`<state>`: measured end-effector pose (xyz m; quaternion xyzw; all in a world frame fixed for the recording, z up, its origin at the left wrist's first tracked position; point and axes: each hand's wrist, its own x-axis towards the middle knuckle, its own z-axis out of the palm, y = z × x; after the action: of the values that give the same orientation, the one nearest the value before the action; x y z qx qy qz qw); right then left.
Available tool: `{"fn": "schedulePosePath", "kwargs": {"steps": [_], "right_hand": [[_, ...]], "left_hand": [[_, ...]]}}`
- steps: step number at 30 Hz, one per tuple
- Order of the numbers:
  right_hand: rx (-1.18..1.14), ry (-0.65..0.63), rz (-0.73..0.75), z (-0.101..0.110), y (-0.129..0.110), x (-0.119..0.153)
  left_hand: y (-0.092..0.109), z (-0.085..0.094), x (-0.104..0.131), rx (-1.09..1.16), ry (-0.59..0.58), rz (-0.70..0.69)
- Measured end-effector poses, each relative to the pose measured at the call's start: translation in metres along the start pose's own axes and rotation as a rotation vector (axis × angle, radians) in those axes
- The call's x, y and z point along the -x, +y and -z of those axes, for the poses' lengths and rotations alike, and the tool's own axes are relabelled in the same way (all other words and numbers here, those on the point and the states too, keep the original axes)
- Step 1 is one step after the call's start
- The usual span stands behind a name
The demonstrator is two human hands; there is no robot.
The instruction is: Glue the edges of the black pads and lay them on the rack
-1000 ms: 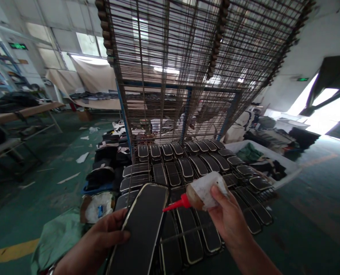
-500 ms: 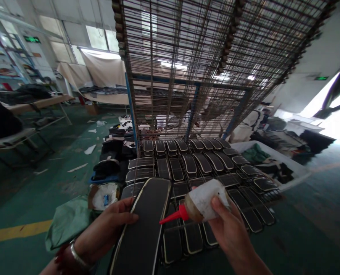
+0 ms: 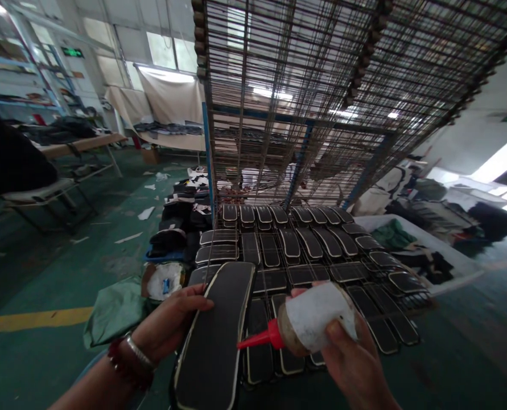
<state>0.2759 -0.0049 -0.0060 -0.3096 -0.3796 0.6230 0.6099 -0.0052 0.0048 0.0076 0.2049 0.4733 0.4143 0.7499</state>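
My left hand (image 3: 176, 316) grips the left edge of a long dark panel (image 3: 217, 336) with rounded corners, thumb on its face. A pale line of what looks like glue runs round the panel's rim. My right hand (image 3: 351, 347) is wrapped round a glue bottle (image 3: 317, 316) with a white label, tipped on its side. Its red nozzle (image 3: 259, 338) points left, the tip at the panel's right edge. Beneath and beyond, similar dark panels (image 3: 313, 242) with pale rims lie in rows on a wire rack.
Wire shelves (image 3: 279, 68) on a blue frame slant overhead. A white bin (image 3: 458, 267) holding cloth stands at the right. At the left are a green sack (image 3: 116, 310), an open container with a blue object (image 3: 165, 286), stacked dark pieces (image 3: 168, 236) and a work table (image 3: 82, 145).
The nozzle tip has moved a little down along the panel's right edge. The panel shows more of its lower end. My view has turned slightly left.
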Motion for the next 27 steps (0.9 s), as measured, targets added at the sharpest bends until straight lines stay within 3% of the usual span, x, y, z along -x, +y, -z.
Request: {"fn": "schedulePosePath", "kwargs": {"steps": [8,13,18,22,25,27], "right_hand": [[-0.029,-0.123,0.018,0.005,0.009,0.007],[0.026,-0.098,0.033,0.006,0.009,0.011],[-0.022,0.000,-0.008,0.008,0.015,0.016],[-0.143,0.209,-0.048,-0.002,0.031,0.024],[-0.257,0.290,-0.184,-0.012,0.042,0.025],[-0.319,0.290,-0.291,-0.017,0.044,0.017]], "left_hand": [[0.002,0.004,-0.006,0.028,0.095,-0.014],[0.004,0.006,-0.007,0.085,0.204,-0.017],[0.005,0.007,-0.008,0.154,0.286,-0.015],[0.004,0.008,-0.008,0.204,0.343,0.008],[-0.001,0.009,-0.010,0.212,0.390,-0.043],[-0.008,0.009,-0.012,0.191,0.357,-0.094]]}}
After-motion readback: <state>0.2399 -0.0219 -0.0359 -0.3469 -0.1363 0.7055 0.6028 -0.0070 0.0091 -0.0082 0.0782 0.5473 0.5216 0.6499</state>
